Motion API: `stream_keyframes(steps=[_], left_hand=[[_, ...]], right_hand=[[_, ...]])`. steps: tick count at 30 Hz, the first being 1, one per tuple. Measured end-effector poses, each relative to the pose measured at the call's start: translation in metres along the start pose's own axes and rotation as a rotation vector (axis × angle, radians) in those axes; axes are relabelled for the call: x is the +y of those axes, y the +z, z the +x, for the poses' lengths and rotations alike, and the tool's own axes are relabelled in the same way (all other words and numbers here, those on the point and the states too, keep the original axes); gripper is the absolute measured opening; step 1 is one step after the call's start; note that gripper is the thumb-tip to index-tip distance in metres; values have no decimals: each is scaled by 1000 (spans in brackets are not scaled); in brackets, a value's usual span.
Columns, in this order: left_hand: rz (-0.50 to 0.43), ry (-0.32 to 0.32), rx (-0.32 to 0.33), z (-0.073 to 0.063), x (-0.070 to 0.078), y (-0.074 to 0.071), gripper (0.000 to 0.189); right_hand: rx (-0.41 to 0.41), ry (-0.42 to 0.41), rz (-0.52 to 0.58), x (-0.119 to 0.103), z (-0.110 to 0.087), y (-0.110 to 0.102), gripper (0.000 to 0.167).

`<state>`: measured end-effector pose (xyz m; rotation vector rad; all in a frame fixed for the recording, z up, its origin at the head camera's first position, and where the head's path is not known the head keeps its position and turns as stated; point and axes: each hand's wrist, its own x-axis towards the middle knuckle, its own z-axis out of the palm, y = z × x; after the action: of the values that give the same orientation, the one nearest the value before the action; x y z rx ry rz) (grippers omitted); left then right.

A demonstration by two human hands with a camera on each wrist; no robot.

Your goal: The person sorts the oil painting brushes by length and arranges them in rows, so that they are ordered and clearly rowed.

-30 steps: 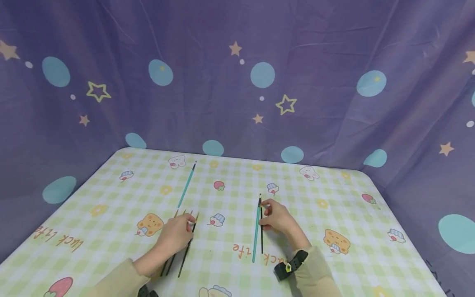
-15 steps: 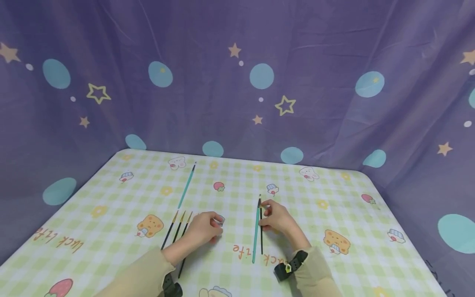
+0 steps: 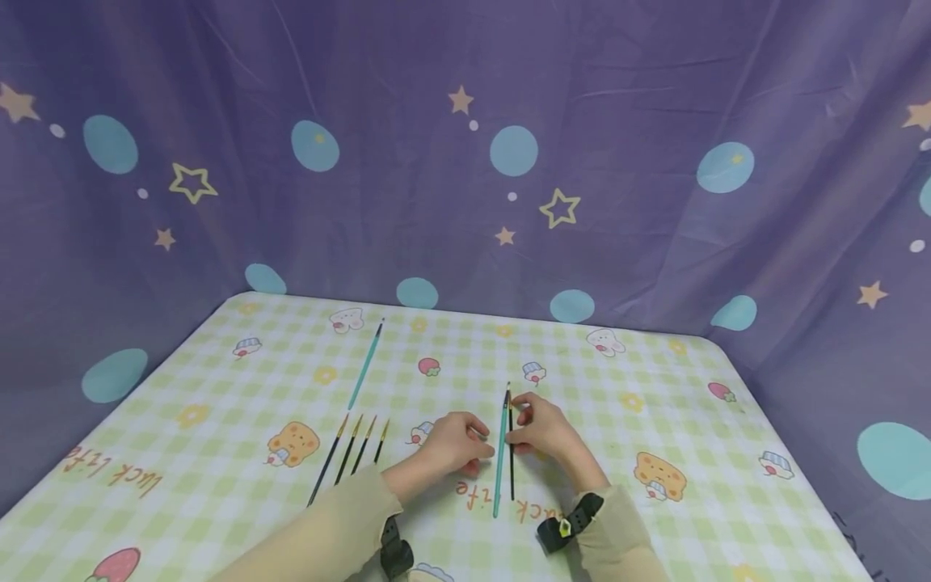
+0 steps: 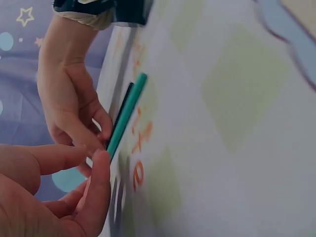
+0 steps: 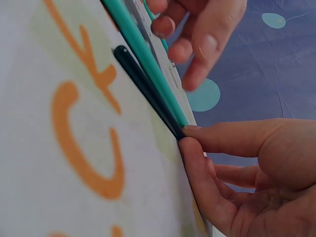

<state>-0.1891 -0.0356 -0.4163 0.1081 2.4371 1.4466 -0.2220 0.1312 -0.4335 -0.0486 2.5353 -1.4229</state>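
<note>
My right hand (image 3: 541,427) pinches a thin black paintbrush (image 3: 512,473) between thumb and forefinger; the right wrist view shows the fingertips at its dark handle (image 5: 148,91). Right alongside it on the table lies a longer teal paintbrush (image 3: 499,465), bristle end pointing away from me. My left hand (image 3: 454,444) is just left of the teal brush, fingers loosely bent, holding nothing. In the left wrist view its fingertips come close to the teal handle (image 4: 127,113); whether they touch it I cannot tell.
Several black paintbrushes (image 3: 332,459) with gold ferrules lie side by side at the left, partly covered by my left sleeve (image 3: 320,525). Behind them lies another teal paintbrush (image 3: 366,365). A checked cloth (image 3: 698,404) covers the table, and a purple curtain (image 3: 625,242) hangs behind it.
My left hand has let go of the rightmost black paintbrush in the left row and moved right to the teal brush. My right hand has stayed on its black paintbrush.
</note>
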Motion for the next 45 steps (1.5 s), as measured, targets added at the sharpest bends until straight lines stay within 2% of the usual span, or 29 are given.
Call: stream_keyframes(steps=[4, 11, 14, 30, 40, 45], left_hand=[[-4, -15, 8, 3, 4, 9, 24], [166, 28, 96, 6, 8, 23, 26], [191, 39, 108, 6, 9, 26, 27], [237, 3, 120, 8, 11, 26, 25], [265, -36, 129, 15, 8, 24, 26], [223, -67, 114, 18, 9, 21, 25]], right_hand=[[-2, 3, -1, 0, 0, 0, 56], [3, -5, -35, 0, 0, -2, 57], [5, -10, -30, 0, 1, -2, 57], [-1, -8, -10, -1, 0, -1, 57], [-7, -5, -14, 0, 0, 0, 56], [-1, -3, -30, -1, 0, -1, 55]])
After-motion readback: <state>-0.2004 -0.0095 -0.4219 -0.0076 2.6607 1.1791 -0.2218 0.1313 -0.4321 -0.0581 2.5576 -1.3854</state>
